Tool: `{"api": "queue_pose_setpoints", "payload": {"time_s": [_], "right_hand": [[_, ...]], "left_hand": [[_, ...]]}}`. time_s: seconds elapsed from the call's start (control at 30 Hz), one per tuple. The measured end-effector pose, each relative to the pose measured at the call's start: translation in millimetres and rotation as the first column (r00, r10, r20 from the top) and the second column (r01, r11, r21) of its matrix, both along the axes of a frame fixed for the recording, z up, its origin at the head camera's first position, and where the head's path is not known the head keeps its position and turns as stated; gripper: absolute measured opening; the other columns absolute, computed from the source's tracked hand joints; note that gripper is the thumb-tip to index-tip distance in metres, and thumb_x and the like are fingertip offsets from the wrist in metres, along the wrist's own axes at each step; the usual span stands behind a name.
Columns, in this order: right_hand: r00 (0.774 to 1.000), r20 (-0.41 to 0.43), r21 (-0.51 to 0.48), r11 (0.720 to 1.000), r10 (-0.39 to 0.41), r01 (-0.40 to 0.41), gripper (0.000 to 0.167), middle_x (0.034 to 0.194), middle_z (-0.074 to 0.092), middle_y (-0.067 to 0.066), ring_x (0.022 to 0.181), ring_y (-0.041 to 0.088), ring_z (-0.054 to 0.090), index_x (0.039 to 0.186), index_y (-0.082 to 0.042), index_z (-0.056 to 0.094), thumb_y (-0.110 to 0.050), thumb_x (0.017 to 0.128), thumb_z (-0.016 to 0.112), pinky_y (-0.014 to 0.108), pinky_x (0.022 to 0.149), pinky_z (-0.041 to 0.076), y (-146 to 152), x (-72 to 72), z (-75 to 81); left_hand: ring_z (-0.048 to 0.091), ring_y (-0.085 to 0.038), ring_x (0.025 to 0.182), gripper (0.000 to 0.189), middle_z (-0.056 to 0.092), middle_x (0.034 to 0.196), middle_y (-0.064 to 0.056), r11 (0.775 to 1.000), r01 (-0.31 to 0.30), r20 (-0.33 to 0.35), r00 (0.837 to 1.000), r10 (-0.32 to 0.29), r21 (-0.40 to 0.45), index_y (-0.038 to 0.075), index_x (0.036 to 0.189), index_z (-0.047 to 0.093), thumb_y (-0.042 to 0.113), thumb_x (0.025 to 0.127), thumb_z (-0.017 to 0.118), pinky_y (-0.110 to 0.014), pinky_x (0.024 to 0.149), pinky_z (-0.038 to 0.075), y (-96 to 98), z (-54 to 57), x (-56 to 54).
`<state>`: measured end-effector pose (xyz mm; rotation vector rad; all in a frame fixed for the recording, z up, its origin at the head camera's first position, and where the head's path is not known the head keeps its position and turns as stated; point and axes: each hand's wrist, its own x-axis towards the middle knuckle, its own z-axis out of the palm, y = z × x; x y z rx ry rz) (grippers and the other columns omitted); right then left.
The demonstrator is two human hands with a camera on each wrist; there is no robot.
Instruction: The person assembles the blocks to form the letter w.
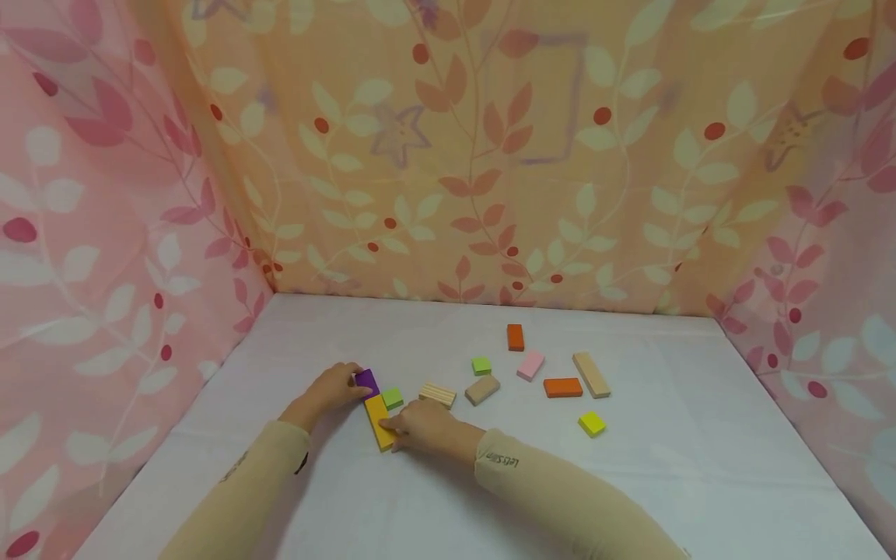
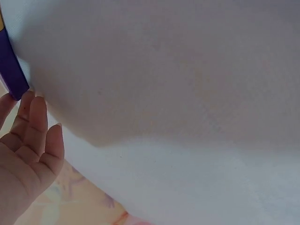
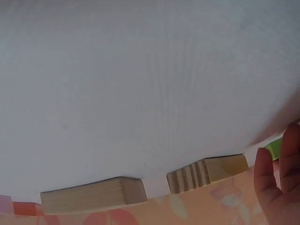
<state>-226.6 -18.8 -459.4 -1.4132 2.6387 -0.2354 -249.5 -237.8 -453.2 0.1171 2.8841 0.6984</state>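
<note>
My left hand [image 1: 337, 386] pinches a purple block [image 1: 366, 382] between thumb and fingers. In the left wrist view, the left fingertips meet one end of that purple block [image 2: 12, 68]. Directly in front of it, end to end, lies a long yellow-orange block [image 1: 378, 420]. My right hand [image 1: 423, 426] holds this one from its right side, index finger over the top and thumb near the front end. A small green block [image 1: 393, 398] sits against the right of the pair. Only some right fingers [image 3: 265, 176] show in the right wrist view; the yellow-orange block is hidden there.
Just beyond the right hand lie a striped wooden block [image 1: 438, 393] and a plain wooden block [image 1: 482, 390]. Farther right are a green block [image 1: 481, 365], a pink block [image 1: 531, 365], two orange blocks [image 1: 563, 387], a long wooden block [image 1: 591, 374] and a yellow block [image 1: 592, 424]. Patterned cloth surrounds the white table.
</note>
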Motion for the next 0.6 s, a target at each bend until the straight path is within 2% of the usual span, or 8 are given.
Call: {"api": "queue_pose_setpoints", "payload": {"time_s": [0.1, 0.17, 0.23, 0.3, 0.37, 0.47, 0.53, 0.6], "right_hand": [[0.992, 0.121, -0.005, 1.000, -0.024, 0.025, 0.052, 0.063, 0.046, -0.009, 0.060, 0.004, 0.036, 0.135, -0.025, 0.059, -0.036, 0.086, 0.073, 0.016, 0.056, 0.030, 1.8, -1.2, 4.8], [0.974, 0.218, -0.018, 0.998, -0.062, 0.067, 0.052, 0.062, 0.046, -0.007, 0.059, 0.006, 0.037, 0.136, -0.026, 0.059, -0.034, 0.087, 0.073, 0.017, 0.056, 0.032, 4.0, -3.9, 8.5], [0.968, 0.231, -0.036, 0.994, -0.093, 0.105, 0.049, 0.067, 0.052, -0.009, 0.063, 0.005, 0.042, 0.135, -0.026, 0.060, -0.032, 0.088, 0.073, 0.018, 0.061, 0.036, 5.4, -8.5, 11.6], [0.978, 0.170, -0.049, 0.990, -0.121, 0.131, 0.047, 0.077, 0.059, -0.007, 0.071, 0.007, 0.047, 0.134, -0.025, 0.062, -0.032, 0.088, 0.072, 0.019, 0.067, 0.040, 6.0, -14.1, 14.0], [0.988, 0.045, -0.045, 0.988, -0.146, 0.148, 0.045, 0.094, 0.063, -0.006, 0.084, 0.010, 0.050, 0.133, -0.026, 0.063, -0.035, 0.089, 0.071, 0.022, 0.075, 0.042, 5.6, -20.8, 14.5], [0.980, -0.084, -0.025, 0.983, -0.183, 0.182, 0.048, 0.121, 0.059, 0.000, 0.107, 0.019, 0.049, 0.134, -0.028, 0.061, -0.041, 0.088, 0.070, 0.032, 0.087, 0.042, 3.8, -29.3, 12.2], [0.974, -0.099, -0.008, 0.979, -0.203, 0.203, 0.050, 0.135, 0.052, 0.003, 0.123, 0.026, 0.044, 0.135, -0.029, 0.060, -0.043, 0.088, 0.069, 0.043, 0.097, 0.040, 2.1, -33.7, 9.7], [0.973, -0.080, 0.000, 0.976, -0.218, 0.218, 0.051, 0.146, 0.045, 0.005, 0.134, 0.033, 0.035, 0.136, -0.029, 0.058, -0.043, 0.088, 0.069, 0.057, 0.103, 0.035, -0.1, -36.8, 7.2]], "left_hand": [[0.057, -0.029, 0.090, 0.051, 0.059, 0.098, -0.018, 1.000, 0.019, -0.019, 1.000, -0.020, -0.025, -0.010, 0.125, 0.054, 0.024, 0.092, 0.069, -0.048, 0.086, 0.048, 0.9, 0.7, 2.2], [0.057, -0.030, 0.091, 0.052, 0.059, 0.100, -0.018, 0.999, 0.025, -0.011, 1.000, -0.025, -0.040, -0.010, 0.128, 0.053, 0.026, 0.093, 0.067, -0.048, 0.088, 0.047, 1.4, 0.5, 2.5], [0.057, -0.034, 0.097, 0.056, 0.059, 0.104, -0.021, 0.998, 0.027, 0.001, 1.000, -0.027, -0.053, -0.011, 0.132, 0.050, 0.029, 0.095, 0.063, -0.050, 0.093, 0.045, 1.1, 0.9, 2.8], [0.057, -0.037, 0.103, 0.062, 0.058, 0.109, -0.024, 0.998, 0.026, 0.020, 0.999, -0.025, -0.061, -0.013, 0.136, 0.045, 0.033, 0.096, 0.062, -0.052, 0.096, 0.043, 1.0, 1.6, 3.3], [0.055, -0.040, 0.107, 0.073, 0.057, 0.114, -0.027, 0.996, 0.030, 0.037, 0.999, -0.027, -0.086, -0.013, 0.138, 0.041, 0.040, 0.094, 0.062, -0.054, 0.097, 0.042, 1.2, 2.6, 3.9], [0.053, -0.044, 0.110, 0.089, 0.054, 0.120, -0.031, 0.987, 0.045, 0.052, 0.998, -0.037, -0.152, -0.012, 0.142, 0.038, 0.052, 0.087, 0.067, -0.057, 0.095, 0.043, 2.9, 3.3, 5.1], [0.051, -0.046, 0.113, 0.097, 0.051, 0.124, -0.032, 0.976, 0.058, 0.057, 0.997, -0.047, -0.210, -0.010, 0.142, 0.039, 0.059, 0.081, 0.069, -0.058, 0.093, 0.043, 5.0, 3.3, 6.2], [0.051, -0.047, 0.112, 0.100, 0.051, 0.123, -0.032, 0.968, 0.064, 0.053, 0.997, -0.053, -0.243, -0.008, 0.142, 0.040, 0.061, 0.078, 0.071, -0.059, 0.091, 0.044, 7.6, 3.0, 7.2]]}}
